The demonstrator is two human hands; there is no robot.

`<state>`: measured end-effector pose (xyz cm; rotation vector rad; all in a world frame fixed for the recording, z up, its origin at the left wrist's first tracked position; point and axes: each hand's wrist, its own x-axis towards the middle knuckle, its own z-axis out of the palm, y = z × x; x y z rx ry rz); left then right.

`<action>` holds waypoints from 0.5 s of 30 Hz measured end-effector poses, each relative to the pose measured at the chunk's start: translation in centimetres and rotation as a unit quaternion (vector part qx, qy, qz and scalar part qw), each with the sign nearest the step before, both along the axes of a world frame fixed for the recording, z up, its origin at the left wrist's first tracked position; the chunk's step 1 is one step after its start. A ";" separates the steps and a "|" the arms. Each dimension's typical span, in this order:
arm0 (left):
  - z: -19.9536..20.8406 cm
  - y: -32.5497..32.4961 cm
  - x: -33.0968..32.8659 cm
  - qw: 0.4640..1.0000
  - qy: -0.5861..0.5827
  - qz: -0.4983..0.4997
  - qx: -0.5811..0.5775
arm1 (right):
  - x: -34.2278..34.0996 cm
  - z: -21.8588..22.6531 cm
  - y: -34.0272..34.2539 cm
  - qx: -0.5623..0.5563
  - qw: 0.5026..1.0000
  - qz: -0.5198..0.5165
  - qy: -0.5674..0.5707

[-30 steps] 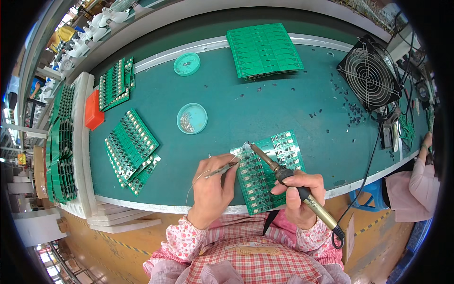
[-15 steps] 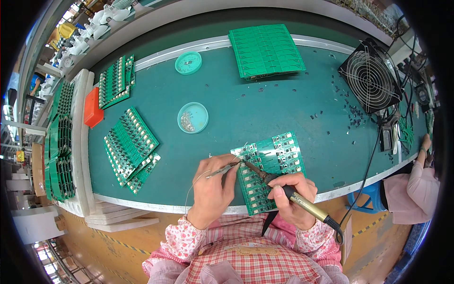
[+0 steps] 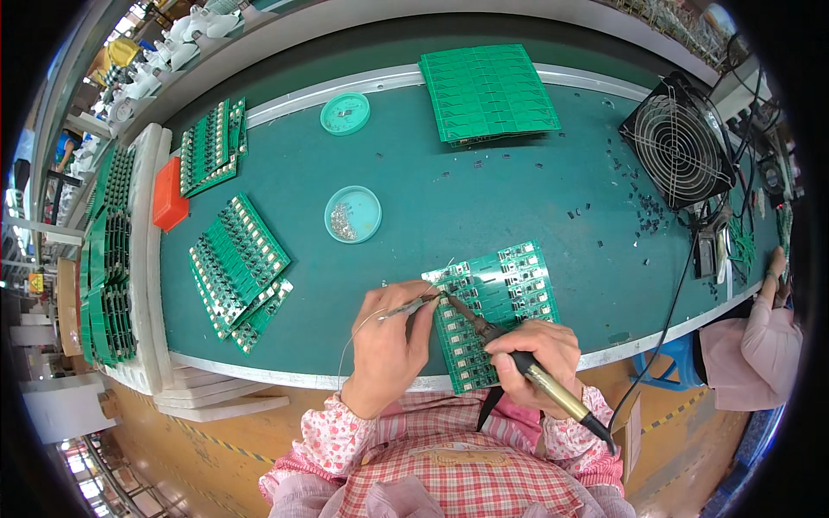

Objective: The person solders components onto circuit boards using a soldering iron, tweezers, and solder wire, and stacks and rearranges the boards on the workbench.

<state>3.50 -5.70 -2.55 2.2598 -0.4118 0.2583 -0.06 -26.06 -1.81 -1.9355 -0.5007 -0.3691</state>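
A green circuit board (image 3: 492, 289) with rows of small parts lies at the near edge of the bench. Over its upper left corner, my left hand (image 3: 389, 345) is closed on slim metal tweezers (image 3: 404, 309); a thin solder wire (image 3: 347, 350) runs from the fingers down past the wrist. My right hand (image 3: 540, 363) grips a soldering iron (image 3: 553, 393) with a black and gold handle. Its tip meets the board's left row beside the tweezer points. The fingertips and iron tip hide the exact contact spot.
Populated boards (image 3: 237, 268) lie stacked at left near a red box (image 3: 170, 194). Two round teal dishes (image 3: 373, 207) hold small parts. Bare green boards (image 3: 488, 91) are piled at the back. Right of them stand a black fan (image 3: 678, 142), scattered black chips (image 3: 648, 211) and another person (image 3: 751, 354).
My right hand has shifted its hold on the soldering iron, and the handle's rear end has dropped lower. The left hand and the board have hardly moved.
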 end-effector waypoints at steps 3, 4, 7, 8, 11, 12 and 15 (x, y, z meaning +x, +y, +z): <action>0.0 -0.1 0.0 1.000 0.000 0.002 -0.002 | -0.4 0.0 -0.4 0.039 0.997 -0.054 -0.040; 0.0 -0.1 0.0 1.000 0.001 0.002 -0.001 | -0.8 -0.3 -0.7 0.041 0.996 -0.069 -0.044; 0.0 0.0 0.0 1.000 -0.008 0.000 -0.004 | -1.9 -0.7 -1.2 -0.060 0.988 -0.136 -0.040; 0.1 0.0 0.0 1.000 -0.010 -0.001 -0.004 | -2.7 -0.7 -1.6 -0.108 0.986 -0.129 0.002; 0.0 0.0 0.0 1.000 -0.016 0.001 -0.005 | -2.5 -0.5 -0.5 -0.194 0.967 -0.160 -0.038; 0.2 0.0 0.0 1.000 -0.006 -0.005 0.005 | -3.0 -0.7 -0.2 -0.205 0.967 -0.151 -0.001; 0.7 0.5 -0.2 1.000 -0.005 0.003 0.001 | -3.2 -0.7 0.4 -0.251 0.957 -0.145 0.022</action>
